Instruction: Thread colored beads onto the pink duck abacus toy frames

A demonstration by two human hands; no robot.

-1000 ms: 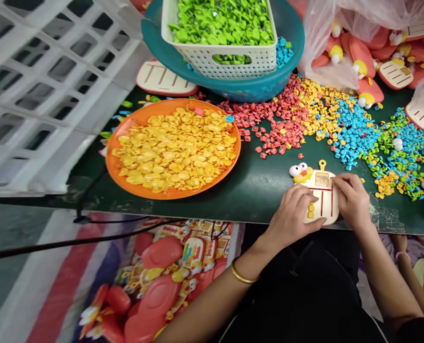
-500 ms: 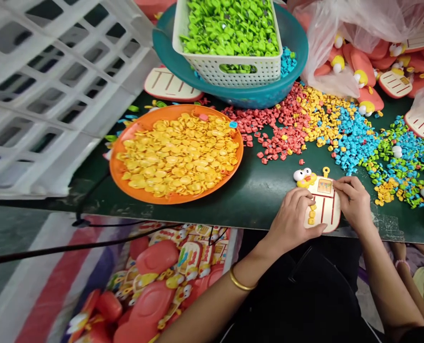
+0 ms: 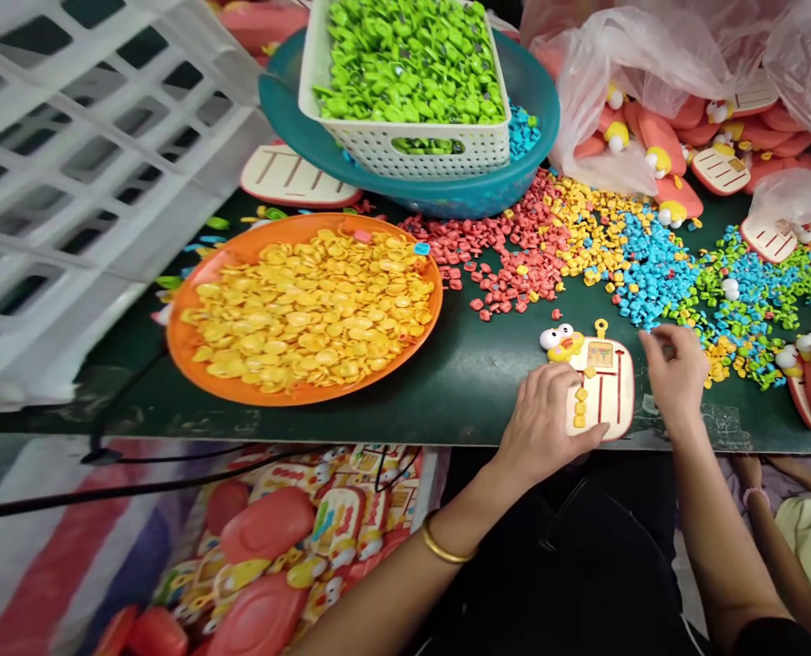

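My left hand grips a cream toy board by its left side, thumb across the lower edge. The board has red slots, a duck-like head with bulging white eyes, a yellow ring on top and a small picture panel. Several yellow pieces sit along its left slot; another yellow piece lies higher up, near the panel. Right of the board, apart from it, my right hand is raised with curved fingers and a gap beside the thumb. I see nothing held there.
An orange dish of yellow pieces stands left. Behind is a teal basin bearing a white basket of green pieces. Loose blue pieces and red pieces cover the table beyond the board. A white crate leans at left.
My right hand has come off the board's right edge and moved right. The higher yellow piece now shows. My left hand keeps its hold. The whole view has shifted slightly.
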